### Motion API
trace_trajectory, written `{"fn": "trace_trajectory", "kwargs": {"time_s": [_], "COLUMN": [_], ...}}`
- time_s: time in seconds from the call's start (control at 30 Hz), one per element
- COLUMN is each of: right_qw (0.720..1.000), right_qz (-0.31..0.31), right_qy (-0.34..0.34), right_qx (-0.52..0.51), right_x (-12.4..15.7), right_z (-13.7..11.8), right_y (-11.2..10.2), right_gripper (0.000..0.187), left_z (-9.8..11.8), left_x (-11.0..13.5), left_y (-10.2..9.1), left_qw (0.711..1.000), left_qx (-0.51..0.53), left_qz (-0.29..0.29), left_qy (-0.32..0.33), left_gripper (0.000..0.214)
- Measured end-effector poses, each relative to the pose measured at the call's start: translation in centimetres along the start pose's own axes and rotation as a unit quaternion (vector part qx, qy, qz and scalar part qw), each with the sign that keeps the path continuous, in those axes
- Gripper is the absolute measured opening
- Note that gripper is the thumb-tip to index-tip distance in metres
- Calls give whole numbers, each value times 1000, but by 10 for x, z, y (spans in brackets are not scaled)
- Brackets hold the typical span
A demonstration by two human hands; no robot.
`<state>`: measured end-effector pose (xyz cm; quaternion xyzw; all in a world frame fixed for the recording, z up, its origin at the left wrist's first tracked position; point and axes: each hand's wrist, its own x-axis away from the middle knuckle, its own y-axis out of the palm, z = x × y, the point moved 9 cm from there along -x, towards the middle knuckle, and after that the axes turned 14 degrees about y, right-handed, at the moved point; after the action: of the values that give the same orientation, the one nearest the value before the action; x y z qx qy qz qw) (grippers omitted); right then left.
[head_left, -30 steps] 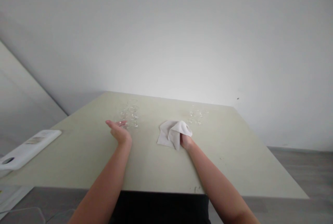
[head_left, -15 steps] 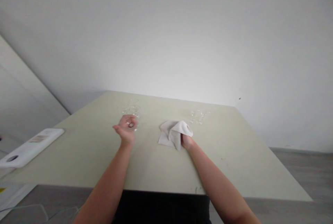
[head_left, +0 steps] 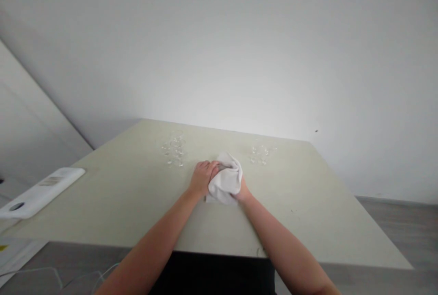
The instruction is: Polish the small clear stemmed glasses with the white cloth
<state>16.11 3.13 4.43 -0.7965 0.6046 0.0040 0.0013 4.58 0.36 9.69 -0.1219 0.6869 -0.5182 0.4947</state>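
Observation:
A white cloth (head_left: 226, 184) is bunched between my two hands over the middle of the table. My left hand (head_left: 203, 176) is closed against its left side, fingers curled over the top. From the right, my right hand (head_left: 243, 191) grips the cloth, its fingers mostly covered by the folds. Whether a glass is inside the cloth is hidden. Beyond my left hand, several small clear glasses (head_left: 174, 150) stand in a cluster. Another group of clear glasses (head_left: 261, 153) is behind and to the right of the cloth; their outlines are faint.
The pale table (head_left: 308, 222) reaches back to a grey wall (head_left: 219, 57). A long white device or case (head_left: 44, 192) lies at the table's left edge. Thin cables (head_left: 58, 276) run near the floor at lower left.
My left hand has moved right from the left cluster of glasses to the cloth, turning from palm up to closed. My right hand and the cloth have shifted slightly left.

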Motion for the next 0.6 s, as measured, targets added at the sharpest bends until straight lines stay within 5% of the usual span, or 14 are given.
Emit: {"fn": "trace_trajectory", "kwargs": {"time_s": [0.17, 0.27, 0.43, 0.6], "right_qw": [981, 992, 999, 985], "right_qz": [39, 1, -39, 94], "right_qy": [140, 113, -16, 90], "right_qx": [-132, -50, 31, -110], "right_x": [-1, 2, 9, 0], "right_z": [27, 17, -14, 8], "right_y": [-4, 0, 4, -17], "right_gripper": [40, 38, 30, 36], "left_z": [14, 7, 1, 21], "left_x": [-3, 4, 3, -3], "left_y": [18, 26, 15, 11], "left_qw": [991, 981, 989, 993], "left_qx": [-11, 5, 3, 5], "left_qz": [-130, -190, -145, -109], "left_qy": [6, -46, -27, 46], "left_gripper": [35, 37, 35, 49]}}
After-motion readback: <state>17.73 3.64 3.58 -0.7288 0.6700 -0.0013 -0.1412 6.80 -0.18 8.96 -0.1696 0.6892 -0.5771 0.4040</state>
